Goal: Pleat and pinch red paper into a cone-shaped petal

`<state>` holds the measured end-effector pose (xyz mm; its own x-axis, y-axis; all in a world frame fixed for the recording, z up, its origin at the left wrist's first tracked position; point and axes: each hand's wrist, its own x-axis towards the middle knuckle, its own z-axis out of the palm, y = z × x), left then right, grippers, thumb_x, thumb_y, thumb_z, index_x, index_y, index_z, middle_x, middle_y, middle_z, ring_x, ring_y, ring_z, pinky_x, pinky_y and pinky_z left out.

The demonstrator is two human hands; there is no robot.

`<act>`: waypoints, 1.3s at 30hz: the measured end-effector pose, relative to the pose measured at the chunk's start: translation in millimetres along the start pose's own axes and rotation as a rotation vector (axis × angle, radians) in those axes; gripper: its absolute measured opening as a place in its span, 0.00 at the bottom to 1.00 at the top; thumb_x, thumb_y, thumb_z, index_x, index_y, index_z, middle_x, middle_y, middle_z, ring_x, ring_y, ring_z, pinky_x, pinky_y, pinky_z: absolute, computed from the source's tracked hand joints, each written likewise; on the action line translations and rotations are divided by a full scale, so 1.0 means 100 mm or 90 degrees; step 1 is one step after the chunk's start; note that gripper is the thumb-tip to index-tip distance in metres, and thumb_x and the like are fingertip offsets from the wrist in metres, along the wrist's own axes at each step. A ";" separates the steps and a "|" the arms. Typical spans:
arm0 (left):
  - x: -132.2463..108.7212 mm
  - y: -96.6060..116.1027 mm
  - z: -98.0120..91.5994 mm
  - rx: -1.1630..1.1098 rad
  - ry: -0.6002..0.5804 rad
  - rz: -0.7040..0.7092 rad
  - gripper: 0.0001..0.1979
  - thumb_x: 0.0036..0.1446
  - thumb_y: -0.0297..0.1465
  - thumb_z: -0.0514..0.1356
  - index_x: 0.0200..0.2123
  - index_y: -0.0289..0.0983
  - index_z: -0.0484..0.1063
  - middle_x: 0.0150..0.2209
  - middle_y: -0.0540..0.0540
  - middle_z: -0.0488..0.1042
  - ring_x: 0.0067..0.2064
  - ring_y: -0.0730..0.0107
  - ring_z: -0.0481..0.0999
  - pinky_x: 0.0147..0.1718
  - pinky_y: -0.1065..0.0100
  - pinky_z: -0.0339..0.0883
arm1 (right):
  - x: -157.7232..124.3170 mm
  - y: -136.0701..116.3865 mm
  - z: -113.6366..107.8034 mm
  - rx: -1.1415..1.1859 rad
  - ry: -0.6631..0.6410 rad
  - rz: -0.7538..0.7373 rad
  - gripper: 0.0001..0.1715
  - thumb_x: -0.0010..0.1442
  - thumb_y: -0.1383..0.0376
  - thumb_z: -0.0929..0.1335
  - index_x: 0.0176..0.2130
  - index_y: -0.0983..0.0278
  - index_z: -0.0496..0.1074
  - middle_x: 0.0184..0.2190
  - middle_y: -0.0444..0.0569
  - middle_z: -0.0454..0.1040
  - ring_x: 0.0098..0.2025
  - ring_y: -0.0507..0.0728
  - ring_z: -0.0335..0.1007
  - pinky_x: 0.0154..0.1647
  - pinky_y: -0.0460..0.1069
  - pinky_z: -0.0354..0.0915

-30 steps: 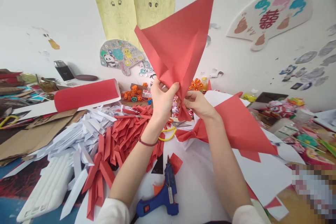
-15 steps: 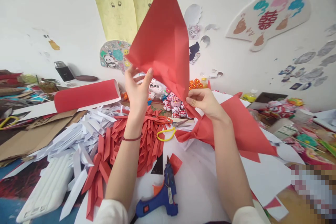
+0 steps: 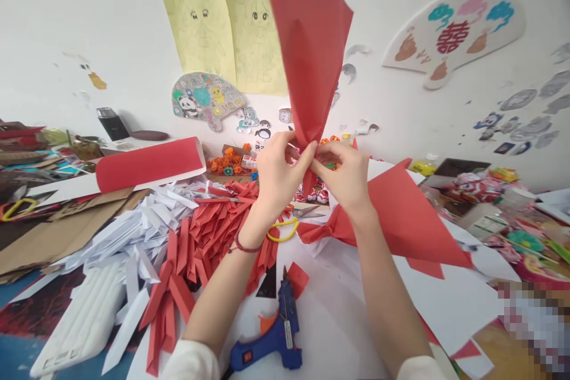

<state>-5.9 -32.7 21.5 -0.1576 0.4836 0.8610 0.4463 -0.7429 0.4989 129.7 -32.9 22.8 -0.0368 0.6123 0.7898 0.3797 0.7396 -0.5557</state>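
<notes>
A large red paper sheet [image 3: 309, 41] stands upright in front of me, gathered to a point at its lower end. My left hand [image 3: 278, 175] and my right hand [image 3: 345, 178] meet at that point, both pinching the paper between thumb and fingers. Below the hands lie yellow-handled scissors [image 3: 287, 224], a heap of folded red paper strips [image 3: 214, 231] and folded white strips [image 3: 133, 228]. A blue glue gun [image 3: 274, 341] rests on the white sheet near me.
Another red paper sheet [image 3: 401, 219] lies to the right on white paper [image 3: 445, 303]. A red roll [image 3: 146, 163] and cardboard [image 3: 48, 237] sit at the left. Small orange flowers [image 3: 227, 160] stand at the back. Craft clutter fills the right edge. Drawings hang on the wall.
My left hand left the sheet's left edge and came back to the lower tip beside my right hand. The sheet swung upright and narrower.
</notes>
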 end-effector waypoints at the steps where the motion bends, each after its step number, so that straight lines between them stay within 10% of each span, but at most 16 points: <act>1: 0.00 -0.01 0.00 -0.020 -0.003 -0.007 0.07 0.60 0.37 0.64 0.38 0.39 0.73 0.34 0.49 0.77 0.30 0.73 0.73 0.33 0.69 0.67 | 0.00 -0.01 0.00 -0.005 -0.002 -0.002 0.15 0.57 0.52 0.74 0.32 0.62 0.77 0.31 0.48 0.78 0.32 0.56 0.74 0.37 0.52 0.70; 19: 0.03 -0.13 0.01 -0.120 -0.120 -0.063 0.13 0.63 0.39 0.60 0.42 0.37 0.79 0.38 0.46 0.81 0.34 0.72 0.76 0.35 0.71 0.69 | 0.07 0.26 0.01 0.271 -0.081 0.132 0.22 0.51 0.48 0.77 0.37 0.63 0.80 0.35 0.49 0.80 0.37 0.58 0.77 0.39 0.51 0.74; 29: 0.07 -0.19 -0.04 -0.135 -0.234 -0.072 0.13 0.63 0.37 0.60 0.44 0.36 0.80 0.38 0.44 0.82 0.37 0.67 0.78 0.39 0.68 0.71 | 0.06 0.27 0.03 0.145 0.018 0.081 0.13 0.56 0.56 0.75 0.36 0.63 0.80 0.33 0.49 0.81 0.36 0.58 0.79 0.40 0.52 0.76; 39: 0.04 -0.23 0.00 -0.152 -0.173 -0.081 0.14 0.62 0.38 0.61 0.39 0.33 0.80 0.34 0.45 0.82 0.33 0.68 0.78 0.37 0.69 0.71 | 0.04 0.24 0.07 0.093 0.049 0.034 0.08 0.57 0.60 0.74 0.33 0.63 0.79 0.31 0.47 0.80 0.32 0.56 0.78 0.36 0.50 0.74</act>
<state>-17.0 -13.3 13.7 0.0555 0.6599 0.7493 0.2157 -0.7407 0.6363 132.2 -11.0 10.4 0.0535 0.6325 0.7727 0.2407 0.7428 -0.6247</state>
